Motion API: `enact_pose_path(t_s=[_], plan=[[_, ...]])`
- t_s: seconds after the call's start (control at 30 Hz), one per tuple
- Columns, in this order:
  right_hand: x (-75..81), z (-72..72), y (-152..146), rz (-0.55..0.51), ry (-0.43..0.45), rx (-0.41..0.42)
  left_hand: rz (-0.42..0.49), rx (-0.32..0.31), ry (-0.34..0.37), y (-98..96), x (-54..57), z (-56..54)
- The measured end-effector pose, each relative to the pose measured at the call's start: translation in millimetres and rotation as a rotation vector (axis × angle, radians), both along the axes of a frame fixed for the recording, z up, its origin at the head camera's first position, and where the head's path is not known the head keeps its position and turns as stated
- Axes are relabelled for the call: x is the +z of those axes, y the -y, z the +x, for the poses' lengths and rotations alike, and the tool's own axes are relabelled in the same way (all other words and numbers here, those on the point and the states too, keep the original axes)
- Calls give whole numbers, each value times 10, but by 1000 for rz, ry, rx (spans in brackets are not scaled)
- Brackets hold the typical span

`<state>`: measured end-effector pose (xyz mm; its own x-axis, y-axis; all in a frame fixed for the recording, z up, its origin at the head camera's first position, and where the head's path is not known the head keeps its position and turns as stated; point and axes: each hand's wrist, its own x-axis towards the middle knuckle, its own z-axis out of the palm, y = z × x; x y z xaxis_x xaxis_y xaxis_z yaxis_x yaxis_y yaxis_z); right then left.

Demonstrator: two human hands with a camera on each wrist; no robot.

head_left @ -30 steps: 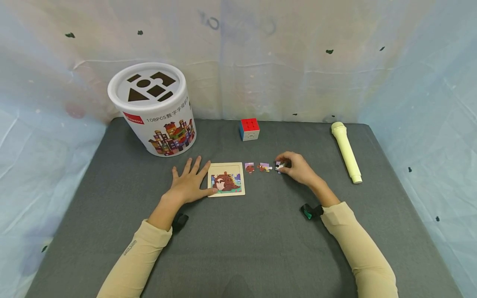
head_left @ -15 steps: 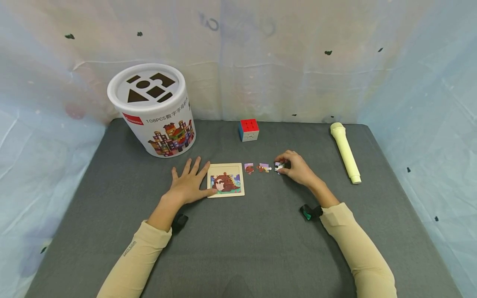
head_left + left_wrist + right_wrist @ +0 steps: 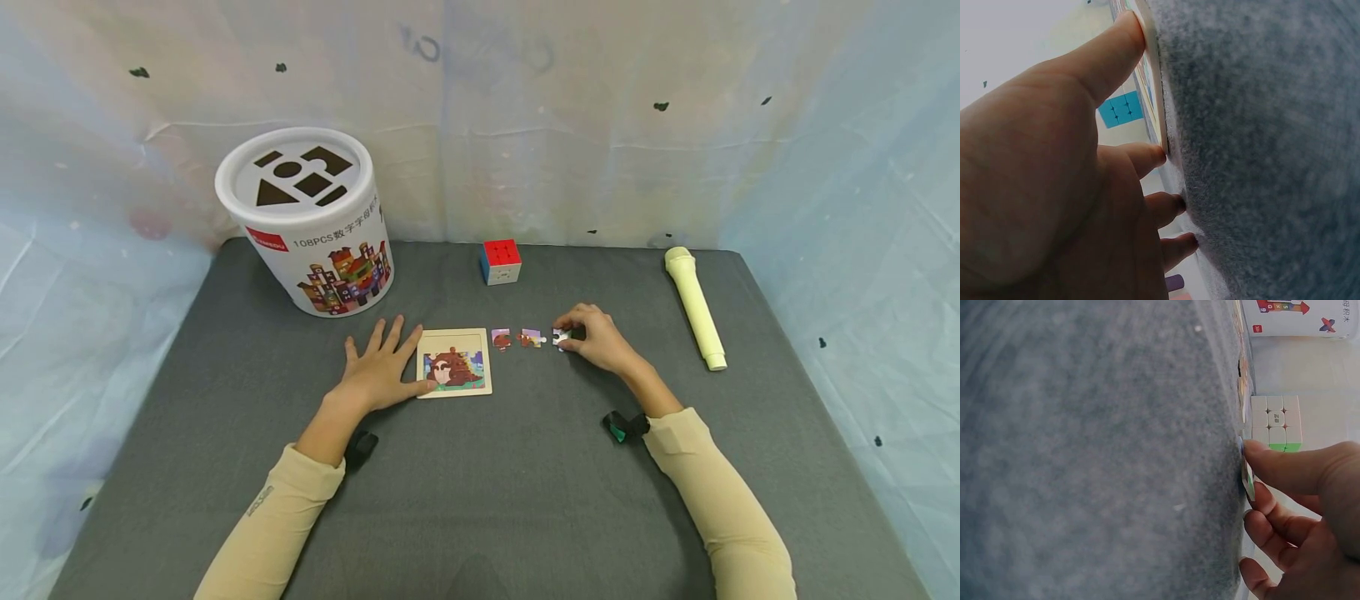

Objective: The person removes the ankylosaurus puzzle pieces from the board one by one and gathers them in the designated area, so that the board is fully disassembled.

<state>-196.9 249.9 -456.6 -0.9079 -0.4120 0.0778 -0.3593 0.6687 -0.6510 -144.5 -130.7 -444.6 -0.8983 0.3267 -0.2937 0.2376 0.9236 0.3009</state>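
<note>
Squarish pale wooden-framed picture puzzle (image 3: 454, 336) lay flat on grey cloth (image 3: 487, 483), its left edge touched by the spread left hand (image 3: 378, 373); two purple-and-brown jigsaw pieces (image 3: 532, 337) lay rightward; beyond, the right hand (image 3: 597, 336) pinched a thin purple-and-white piece (image 3: 558, 336), probably light, stiff, best taken by its edges; the grip hid part of it.

A white tub (image 3: 307, 229) stands at the back left of a grey table (image 3: 495, 475), a red-topped cube (image 3: 501, 262) sits near the back middle, and a pale-yellow stick (image 3: 697, 308) lies at right.
</note>
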Motion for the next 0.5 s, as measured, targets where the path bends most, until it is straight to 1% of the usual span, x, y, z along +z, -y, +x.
enact_pose_path(t_s=[0.23,0.33,0.5], plan=[[24,13,6,8,5,6,6,-1,10,-3,1,-7],[37,17,11,25,-2,3,9,-1,15,-2,-3,-11],[61,14,33,61,-9,6,-4,-6,4,4,-6,-7]])
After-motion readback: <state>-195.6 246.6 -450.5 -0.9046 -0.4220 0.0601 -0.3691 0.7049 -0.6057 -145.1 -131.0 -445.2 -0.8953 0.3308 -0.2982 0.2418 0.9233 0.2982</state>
